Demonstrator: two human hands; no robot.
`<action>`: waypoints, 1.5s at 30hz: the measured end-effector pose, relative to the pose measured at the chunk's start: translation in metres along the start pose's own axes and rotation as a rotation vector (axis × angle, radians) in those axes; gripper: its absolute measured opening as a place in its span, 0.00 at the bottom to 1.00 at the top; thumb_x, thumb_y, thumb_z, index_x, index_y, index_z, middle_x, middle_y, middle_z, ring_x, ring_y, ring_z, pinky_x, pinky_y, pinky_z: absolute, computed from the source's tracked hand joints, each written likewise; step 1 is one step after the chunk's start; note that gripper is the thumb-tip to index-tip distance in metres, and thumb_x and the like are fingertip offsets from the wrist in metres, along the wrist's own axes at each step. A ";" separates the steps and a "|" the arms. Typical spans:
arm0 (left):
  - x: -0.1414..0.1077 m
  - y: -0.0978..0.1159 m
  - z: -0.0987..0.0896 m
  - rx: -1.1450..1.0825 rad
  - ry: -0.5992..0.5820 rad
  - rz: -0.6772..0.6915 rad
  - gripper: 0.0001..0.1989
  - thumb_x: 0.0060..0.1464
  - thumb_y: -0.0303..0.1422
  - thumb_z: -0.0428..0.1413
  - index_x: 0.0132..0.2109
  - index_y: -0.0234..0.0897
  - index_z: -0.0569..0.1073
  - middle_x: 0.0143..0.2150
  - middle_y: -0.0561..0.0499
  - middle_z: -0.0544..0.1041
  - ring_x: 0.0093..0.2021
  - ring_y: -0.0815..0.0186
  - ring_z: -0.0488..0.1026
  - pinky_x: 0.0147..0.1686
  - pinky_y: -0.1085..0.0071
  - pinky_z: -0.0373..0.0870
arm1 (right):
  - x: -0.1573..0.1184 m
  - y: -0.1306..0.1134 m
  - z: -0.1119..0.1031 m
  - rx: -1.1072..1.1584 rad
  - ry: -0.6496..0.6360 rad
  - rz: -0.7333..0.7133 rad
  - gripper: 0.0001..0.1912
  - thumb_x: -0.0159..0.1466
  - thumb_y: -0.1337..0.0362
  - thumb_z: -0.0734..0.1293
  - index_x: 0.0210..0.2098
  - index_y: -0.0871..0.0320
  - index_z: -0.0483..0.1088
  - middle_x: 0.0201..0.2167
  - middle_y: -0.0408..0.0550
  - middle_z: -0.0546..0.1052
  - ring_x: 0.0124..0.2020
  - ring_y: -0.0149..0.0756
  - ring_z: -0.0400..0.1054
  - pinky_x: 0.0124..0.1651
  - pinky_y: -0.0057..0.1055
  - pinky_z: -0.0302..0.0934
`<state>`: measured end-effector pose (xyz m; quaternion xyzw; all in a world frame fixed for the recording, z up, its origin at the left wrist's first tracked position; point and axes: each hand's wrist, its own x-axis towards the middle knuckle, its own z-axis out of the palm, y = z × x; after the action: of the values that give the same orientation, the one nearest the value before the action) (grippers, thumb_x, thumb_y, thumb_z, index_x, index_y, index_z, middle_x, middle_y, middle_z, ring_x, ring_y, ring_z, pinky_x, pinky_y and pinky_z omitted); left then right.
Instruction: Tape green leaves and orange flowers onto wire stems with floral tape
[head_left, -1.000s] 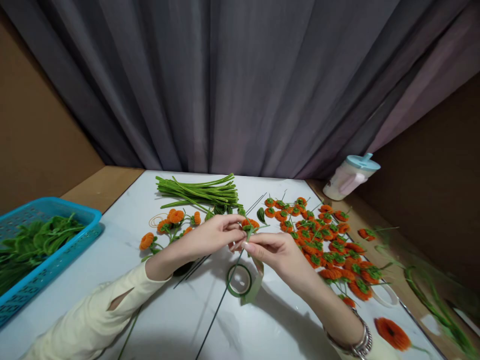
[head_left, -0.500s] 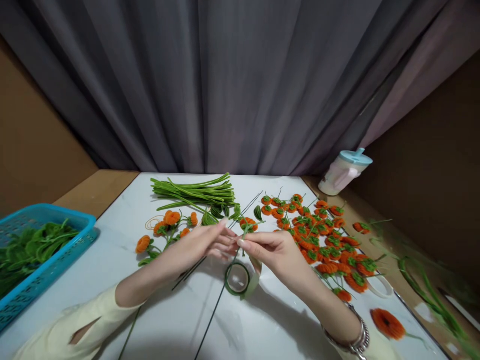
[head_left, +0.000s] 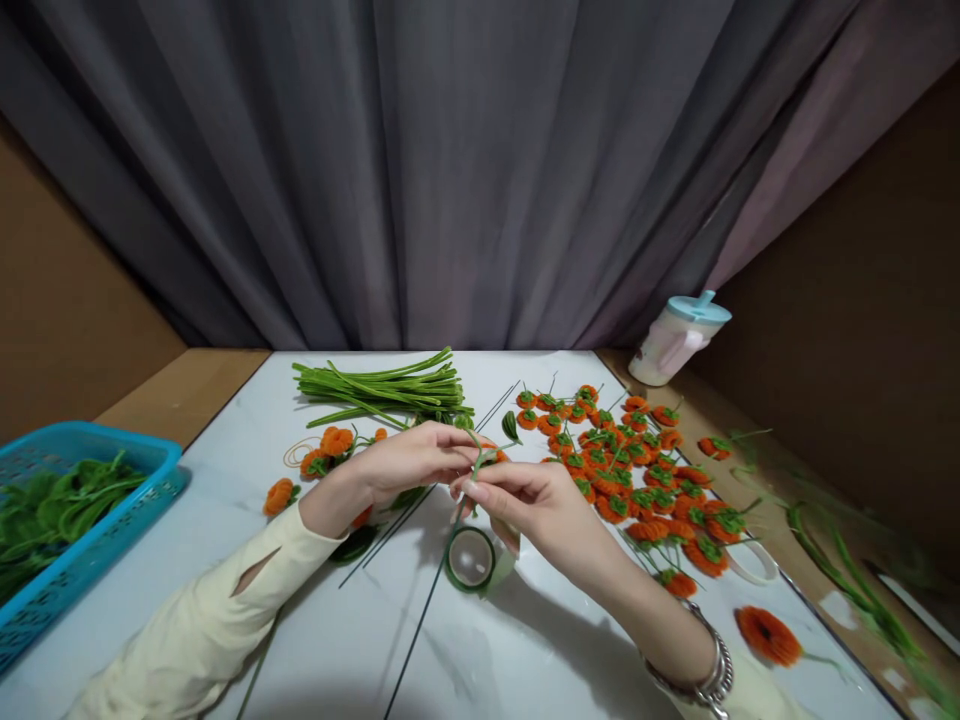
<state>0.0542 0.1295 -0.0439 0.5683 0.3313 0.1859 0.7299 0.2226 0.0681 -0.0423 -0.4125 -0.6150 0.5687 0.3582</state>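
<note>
My two hands meet over the middle of the white table. My left hand (head_left: 424,462) has its fingers closed round the upper part of a thin green flower stem (head_left: 475,466); its thumb is partly hidden. Thumb and forefinger of my right hand (head_left: 529,498) pinch the same stem just below. An orange fuzzy flower head (head_left: 495,455) shows behind the fingers, partly covered. From the hands a dark wire (head_left: 416,640) runs down towards the near edge. Just under my right fingers is a roll of green tape (head_left: 470,558), its strip leading up to them.
Orange flower heads (head_left: 630,455) with green backs crowd the right side. Green fuzzy stems (head_left: 382,385) lie at the back, finished-looking orange flowers (head_left: 337,440) beside my left wrist. A blue basket (head_left: 161,450) of leaves stands left, a lidded cup (head_left: 675,345) back right.
My left hand has moved up and its fingers have closed in on the stem, where they were looser before. My right hand stays pinched. The whole view has shifted slightly.
</note>
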 end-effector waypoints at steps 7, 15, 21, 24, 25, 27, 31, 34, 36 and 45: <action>0.008 -0.002 -0.002 0.105 -0.089 0.100 0.13 0.54 0.40 0.56 0.32 0.33 0.69 0.25 0.55 0.71 0.23 0.72 0.68 0.27 0.74 0.63 | -0.003 -0.003 0.000 -0.061 -0.003 -0.040 0.17 0.64 0.55 0.64 0.27 0.60 0.74 0.13 0.38 0.61 0.16 0.25 0.53 0.21 0.26 0.48; 0.007 -0.002 0.004 0.125 0.041 0.175 0.08 0.51 0.28 0.54 0.39 0.33 0.74 0.31 0.53 0.71 0.31 0.71 0.67 0.32 0.76 0.63 | -0.003 0.003 0.009 0.192 0.063 -0.004 0.20 0.61 0.55 0.66 0.48 0.57 0.62 0.24 0.41 0.74 0.17 0.25 0.55 0.21 0.24 0.50; 0.004 0.002 0.009 0.162 0.128 0.156 0.13 0.53 0.38 0.55 0.40 0.32 0.74 0.29 0.52 0.69 0.30 0.69 0.65 0.32 0.74 0.63 | -0.004 -0.002 0.009 0.234 0.089 0.002 0.19 0.60 0.55 0.67 0.45 0.58 0.63 0.22 0.41 0.73 0.17 0.25 0.55 0.21 0.25 0.49; 0.000 0.006 0.008 0.197 0.174 0.122 0.14 0.56 0.37 0.52 0.47 0.34 0.72 0.31 0.53 0.69 0.28 0.71 0.64 0.31 0.75 0.62 | -0.004 -0.004 0.009 0.236 0.095 -0.003 0.18 0.60 0.56 0.68 0.45 0.58 0.64 0.21 0.40 0.73 0.16 0.24 0.55 0.20 0.25 0.49; -0.002 0.008 0.006 0.219 0.173 0.117 0.15 0.57 0.36 0.51 0.49 0.35 0.71 0.30 0.54 0.68 0.27 0.71 0.63 0.29 0.75 0.62 | -0.004 -0.004 0.009 0.240 0.090 -0.008 0.18 0.60 0.56 0.68 0.45 0.58 0.64 0.21 0.40 0.73 0.16 0.24 0.55 0.20 0.25 0.49; -0.007 0.013 0.000 0.264 0.131 0.112 0.13 0.58 0.36 0.51 0.48 0.37 0.70 0.29 0.56 0.66 0.25 0.72 0.61 0.27 0.76 0.62 | -0.004 -0.003 0.009 0.259 0.081 -0.017 0.17 0.60 0.57 0.68 0.45 0.58 0.65 0.21 0.40 0.73 0.16 0.24 0.55 0.20 0.24 0.48; -0.015 0.022 -0.020 0.302 0.099 0.058 0.09 0.58 0.37 0.49 0.37 0.37 0.70 0.23 0.58 0.60 0.20 0.73 0.59 0.24 0.75 0.63 | -0.003 -0.002 0.008 0.289 0.095 -0.015 0.17 0.59 0.57 0.68 0.44 0.57 0.65 0.21 0.41 0.74 0.15 0.23 0.54 0.19 0.24 0.48; -0.018 0.024 -0.038 0.306 0.125 0.031 0.10 0.59 0.35 0.46 0.34 0.37 0.68 0.18 0.59 0.56 0.17 0.71 0.62 0.21 0.76 0.60 | -0.004 -0.002 0.007 0.294 0.110 -0.005 0.17 0.58 0.56 0.69 0.43 0.57 0.65 0.21 0.41 0.74 0.15 0.23 0.53 0.19 0.24 0.48; -0.020 0.025 -0.046 0.263 0.090 0.039 0.10 0.58 0.35 0.46 0.32 0.37 0.68 0.17 0.59 0.57 0.16 0.72 0.60 0.17 0.77 0.58 | -0.004 -0.002 0.007 0.285 0.112 0.006 0.17 0.58 0.56 0.69 0.43 0.58 0.65 0.21 0.41 0.74 0.15 0.23 0.54 0.19 0.24 0.48; -0.030 0.032 0.001 0.574 0.216 0.092 0.21 0.57 0.43 0.49 0.22 0.36 0.60 0.18 0.59 0.53 0.17 0.74 0.52 0.15 0.77 0.49 | -0.004 -0.004 0.009 0.246 0.090 0.032 0.15 0.59 0.59 0.68 0.43 0.58 0.65 0.21 0.41 0.74 0.15 0.23 0.54 0.19 0.22 0.49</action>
<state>0.0371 0.1181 -0.0054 0.7425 0.4199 0.1770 0.4911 0.2159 0.0610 -0.0389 -0.4004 -0.5172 0.6264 0.4241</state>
